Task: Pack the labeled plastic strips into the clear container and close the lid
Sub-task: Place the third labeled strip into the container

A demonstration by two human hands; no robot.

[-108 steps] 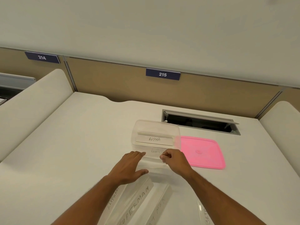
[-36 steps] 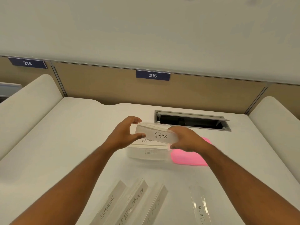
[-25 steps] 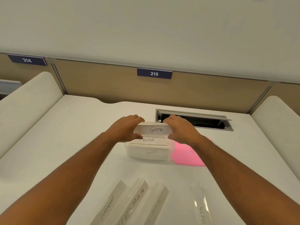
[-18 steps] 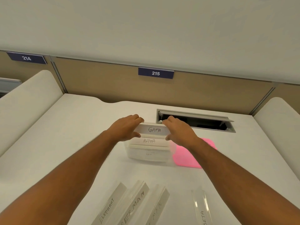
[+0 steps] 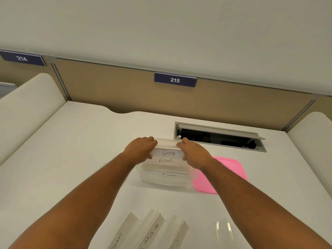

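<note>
GAMA strip point(image 5: 168, 152) has dropped from chest height over the box to the far end of the box point(image 5: 164, 178) since a second ago, now sitting just behind ALPHA point(image 5: 165, 161); both hands came down with it; head view also tilted a bit.

Left hand point(image 5: 141, 150) pinches the strip's left end, fingers curled over the top edge and thumb under; right hand point(image 5: 193, 151) does the same on the right end; both closed on GAMA, none let go yet; two-end hold probably keeps the long strip level so it slots in parallel to ALPHA rather than jamming diagonally.

A third strip point(image 5: 168, 175) lies at the box's near wall, label unreadable through the plastic; strips look stacked label-forward, likely to save room.

Pink lid point(image 5: 231, 169) lies flat touching the box's right side, handy for closing.

Still to pack on the near desk point(image 5: 71, 150): three strips point(image 5: 149, 232) side by side, one clear strip point(image 5: 224, 232) further right; roughly half done by my read.
</note>
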